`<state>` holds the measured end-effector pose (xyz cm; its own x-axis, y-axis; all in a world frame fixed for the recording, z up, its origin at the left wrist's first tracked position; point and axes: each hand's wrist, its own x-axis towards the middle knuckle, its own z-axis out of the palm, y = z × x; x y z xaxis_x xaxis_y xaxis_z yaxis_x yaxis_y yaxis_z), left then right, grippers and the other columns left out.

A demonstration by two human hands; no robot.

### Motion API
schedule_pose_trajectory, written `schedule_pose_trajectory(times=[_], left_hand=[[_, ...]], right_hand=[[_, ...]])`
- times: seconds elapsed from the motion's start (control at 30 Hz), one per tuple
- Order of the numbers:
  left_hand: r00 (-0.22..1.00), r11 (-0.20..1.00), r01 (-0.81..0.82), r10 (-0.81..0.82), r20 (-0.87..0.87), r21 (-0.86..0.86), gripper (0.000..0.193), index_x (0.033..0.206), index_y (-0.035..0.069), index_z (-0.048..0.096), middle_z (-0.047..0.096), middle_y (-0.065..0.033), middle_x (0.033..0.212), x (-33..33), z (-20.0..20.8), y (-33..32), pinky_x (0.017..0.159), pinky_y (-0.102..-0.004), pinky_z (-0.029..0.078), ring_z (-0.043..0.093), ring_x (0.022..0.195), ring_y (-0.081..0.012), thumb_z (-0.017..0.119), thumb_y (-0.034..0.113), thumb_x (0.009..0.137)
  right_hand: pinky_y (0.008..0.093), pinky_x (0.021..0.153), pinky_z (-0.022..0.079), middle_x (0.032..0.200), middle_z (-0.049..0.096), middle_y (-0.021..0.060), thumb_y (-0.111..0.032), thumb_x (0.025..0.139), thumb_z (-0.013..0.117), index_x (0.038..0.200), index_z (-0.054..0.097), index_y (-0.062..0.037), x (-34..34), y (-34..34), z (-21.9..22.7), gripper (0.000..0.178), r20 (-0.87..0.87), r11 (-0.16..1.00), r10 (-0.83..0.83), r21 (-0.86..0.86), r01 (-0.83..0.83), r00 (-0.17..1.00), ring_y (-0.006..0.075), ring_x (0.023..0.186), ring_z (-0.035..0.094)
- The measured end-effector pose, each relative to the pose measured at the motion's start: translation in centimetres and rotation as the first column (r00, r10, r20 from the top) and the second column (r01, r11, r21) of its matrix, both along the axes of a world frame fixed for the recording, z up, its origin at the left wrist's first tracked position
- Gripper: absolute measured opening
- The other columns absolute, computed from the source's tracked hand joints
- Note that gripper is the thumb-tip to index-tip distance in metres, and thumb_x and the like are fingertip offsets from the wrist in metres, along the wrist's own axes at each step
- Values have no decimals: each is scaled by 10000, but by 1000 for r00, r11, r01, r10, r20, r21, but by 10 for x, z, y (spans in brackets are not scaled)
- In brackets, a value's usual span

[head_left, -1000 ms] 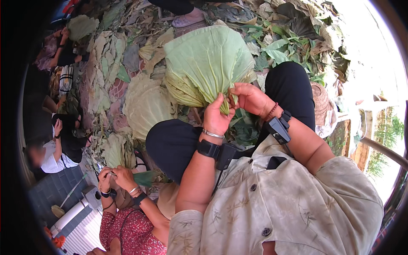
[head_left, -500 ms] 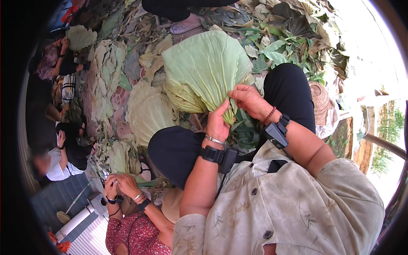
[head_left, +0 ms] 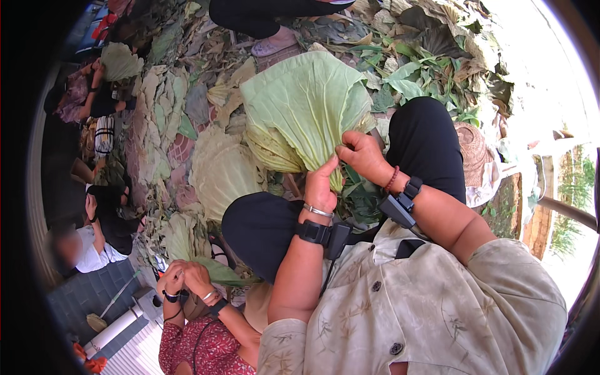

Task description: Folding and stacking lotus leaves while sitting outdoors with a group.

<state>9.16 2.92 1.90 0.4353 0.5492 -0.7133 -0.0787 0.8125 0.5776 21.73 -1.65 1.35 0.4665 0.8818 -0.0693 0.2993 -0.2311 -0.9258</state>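
A broad, pale green lotus leaf [head_left: 300, 100], gathered into a fan shape with raised veins, stands out in front of my knees. My left hand [head_left: 320, 186] is closed around its narrow gathered base, the thumb lying along the veins. Just to the right, my right hand [head_left: 365, 157] pinches at the leaf's edge near that base, thumb and forefinger pressed together. Under the base, the ends of the folds show between the hands. A flat, pale lotus leaf [head_left: 219, 165] lies on the ground left of the held one.
Dried and green leaves [head_left: 406, 69] litter the ground. A woven straw hat [head_left: 473, 153] sits beside my right knee. At the lower left, a co-worker's hands [head_left: 186, 278] work close to my left side. Other people sit along the left, and a shoe [head_left: 274, 42] shows at the top.
My right hand has shifted slightly down along the edge of the leaf toward its base. The leaf's upper edge sits a little lower, and the view has moved slightly.
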Motion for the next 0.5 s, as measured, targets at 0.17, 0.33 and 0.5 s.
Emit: schedule_pose_trajectory(times=[0.17,0.33,0.5], left_hand=[[998,1000,12,-13,60,10,137,867,77,576,534,2,695,1,6,0,476,-257,419,514,584,-116,619,184,795],[999,998,39,-38,-15,49,151,873,72,577,541,-3,719,0,12,-3,486,-258,419,500,581,-115,602,206,808],[992,993,105,-101,70,-54,182,888,41,567,537,-9,714,-3,9,2,478,-242,399,491,577,-113,590,208,819]], right_hand=[[312,555,400,711,544,54,-160,760,578,763,522,-9,6,0,6,161,-344,997,-17,-75,-10,939,134,651,518],[230,544,381,821,569,16,-137,785,595,904,562,-71,10,4,23,140,-886,988,-151,-127,84,439,76,672,498],[241,512,375,706,559,-7,-135,785,601,788,572,-57,12,2,3,84,-741,993,-110,-106,46,662,81,577,479]])
